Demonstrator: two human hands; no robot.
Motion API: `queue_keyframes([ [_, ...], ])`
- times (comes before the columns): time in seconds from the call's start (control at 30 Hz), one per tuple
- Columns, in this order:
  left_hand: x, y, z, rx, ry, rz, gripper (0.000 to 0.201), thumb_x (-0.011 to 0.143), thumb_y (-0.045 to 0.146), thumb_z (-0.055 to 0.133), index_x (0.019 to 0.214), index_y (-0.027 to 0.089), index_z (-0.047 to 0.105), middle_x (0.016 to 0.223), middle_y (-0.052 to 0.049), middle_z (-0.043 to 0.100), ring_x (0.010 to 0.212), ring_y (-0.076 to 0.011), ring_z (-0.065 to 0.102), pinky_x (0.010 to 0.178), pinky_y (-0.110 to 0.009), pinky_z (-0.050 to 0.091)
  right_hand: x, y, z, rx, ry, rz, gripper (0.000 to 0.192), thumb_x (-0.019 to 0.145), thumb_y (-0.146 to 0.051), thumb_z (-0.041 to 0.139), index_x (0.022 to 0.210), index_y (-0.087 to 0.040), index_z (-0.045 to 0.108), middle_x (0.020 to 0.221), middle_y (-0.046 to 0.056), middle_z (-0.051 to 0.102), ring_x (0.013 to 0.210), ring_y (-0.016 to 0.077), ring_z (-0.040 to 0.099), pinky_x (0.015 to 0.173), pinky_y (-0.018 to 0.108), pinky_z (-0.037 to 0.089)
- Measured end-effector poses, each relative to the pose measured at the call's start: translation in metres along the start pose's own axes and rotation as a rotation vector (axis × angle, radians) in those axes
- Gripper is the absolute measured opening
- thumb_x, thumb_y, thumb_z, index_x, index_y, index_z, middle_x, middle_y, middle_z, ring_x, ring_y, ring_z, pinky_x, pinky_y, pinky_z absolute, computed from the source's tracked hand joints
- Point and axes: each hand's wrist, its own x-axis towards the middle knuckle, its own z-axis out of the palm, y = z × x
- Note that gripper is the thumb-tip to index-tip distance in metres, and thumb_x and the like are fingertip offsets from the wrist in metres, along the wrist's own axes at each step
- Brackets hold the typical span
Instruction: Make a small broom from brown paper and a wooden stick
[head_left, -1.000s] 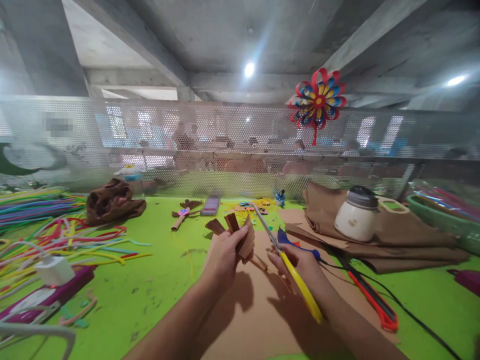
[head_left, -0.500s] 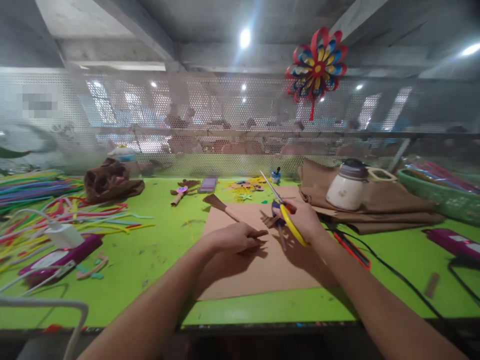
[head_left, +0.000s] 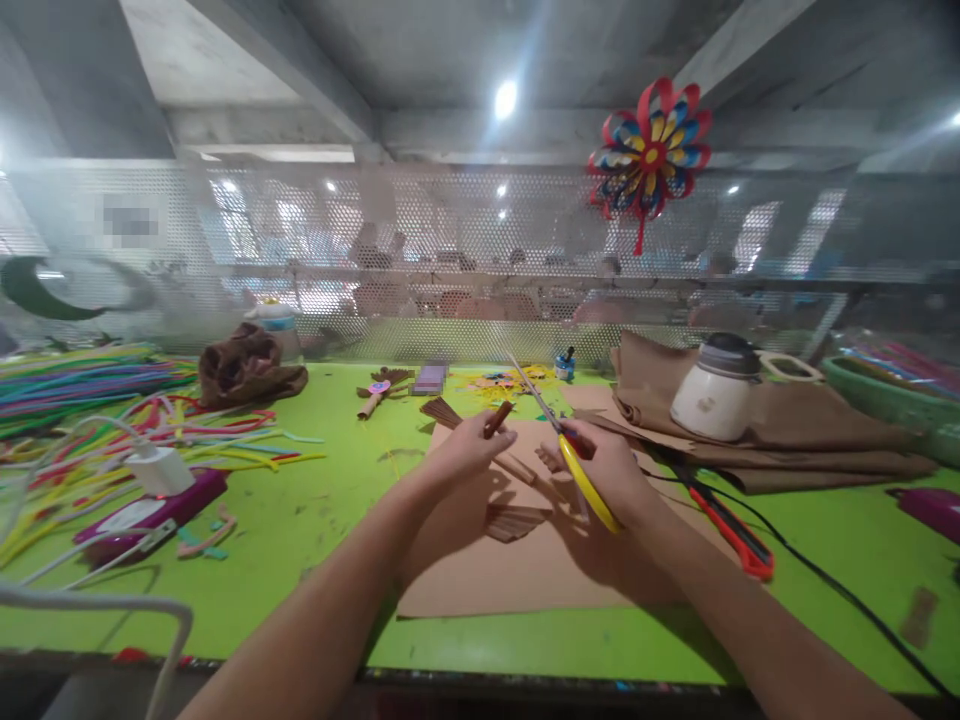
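The left hand [head_left: 465, 455] is pinched shut on a small brown rolled stick [head_left: 498, 419], held raised above the brown card sheet [head_left: 487, 580] that lies flat on the green surface [head_left: 300, 520]. The right hand [head_left: 607, 470] is wrapped around the yellow-handled scissors [head_left: 570, 455]; the blades point up and away from the person, toward the mesh screen [head_left: 450, 260]. Whether the blades stand apart or together cannot be told at this size.

Risks, as judged from this position:

1. The blade tips sit near the left fingertips. A cut on the short stick would bring steel close to skin, since little of the stick projects past the pinch.
2. The stick is small and held at one end only. Blade pressure could twist it out of the pinch, giving a skewed cut or a dropped piece.
3. A fringed brown piece [head_left: 514, 520] lies on the card sheet under the hands, and another fringed piece [head_left: 442, 412] lies at the sheet's far edge. A lowered wrist could crush or scatter either one.
4. A black cable [head_left: 817, 580] and a red-handled tool [head_left: 731, 530] lie just beside the right forearm. An outward elbow movement could snag the cable or knock the tool.
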Motion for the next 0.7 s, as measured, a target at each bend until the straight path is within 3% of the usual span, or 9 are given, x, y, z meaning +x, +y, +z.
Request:
queue_keyframes([
  [0.07,-0.005,0.004,0.004,-0.095,-0.050,0.031,0.020,0.070,0.033,0.060,0.079,0.017,0.054,0.060,0.004,0.043,0.051,-0.0105,0.041,0.046,-0.021,0.029,-0.005,-0.010,0.002,0.187,-0.005,0.056,0.048,0.062,-0.038,0.072,0.102,-0.013,0.061,0.076,0.004,0.065,0.066,0.0171,0.059,0.058,0.027,0.047],
  [0.17,-0.013,0.013,0.010,-0.300,-0.271,0.003,0.018,0.073,0.027,0.056,0.088,0.017,0.054,0.062,0.005,0.042,0.052,-0.0094,0.040,0.048,-0.021,0.029,-0.009,-0.021,0.001,0.378,0.021,0.121,0.056,0.059,-0.036,0.074,0.107,-0.012,0.056,0.063,-0.003,0.057,0.050,0.0098,0.051,0.047,0.022,0.041],
  [0.3,-0.021,0.022,0.016,-0.606,-0.514,-0.088,0.018,0.081,0.028,0.047,0.092,0.016,0.054,0.058,0.006,0.035,0.050,-0.0085,0.037,0.049,-0.021,0.027,-0.009,-0.028,-0.003,0.579,0.027,0.118,0.062,0.054,-0.030,0.077,0.109,-0.015,0.052,0.066,-0.005,0.056,0.049,0.0075,0.050,0.048,0.021,0.042],
  [0.5,-0.025,0.026,0.019,-0.803,-0.680,-0.206,0.019,0.083,0.033,0.049,0.082,0.015,0.053,0.054,0.007,0.034,0.045,-0.0065,0.034,0.047,-0.021,0.026,-0.013,-0.033,-0.002,0.677,-0.097,0.178,0.062,0.054,-0.025,0.076,0.109,-0.016,0.051,0.062,-0.007,0.055,0.041,0.0063,0.047,0.041,0.020,0.039],
  [0.63,-0.027,0.026,0.018,-0.749,-0.758,-0.192,0.027,0.085,0.041,0.047,0.082,0.016,0.055,0.053,0.001,0.048,0.049,-0.0116,0.050,0.048,-0.023,0.035,-0.014,-0.029,-0.001,0.672,-0.124,0.180,0.058,0.055,-0.022,0.075,0.108,-0.017,0.052,0.065,-0.007,0.056,0.036,0.0048,0.044,0.036,0.019,0.035],
  [0.7,-0.027,0.025,0.019,-0.701,-0.736,-0.159,0.034,0.087,0.044,0.041,0.081,0.015,0.057,0.057,-0.003,0.056,0.052,-0.0136,0.055,0.053,-0.025,0.041,-0.013,-0.025,-0.001,0.675,-0.122,0.171,0.055,0.057,-0.020,0.073,0.107,-0.017,0.052,0.067,-0.006,0.058,0.038,0.0050,0.046,0.037,0.018,0.035],
])
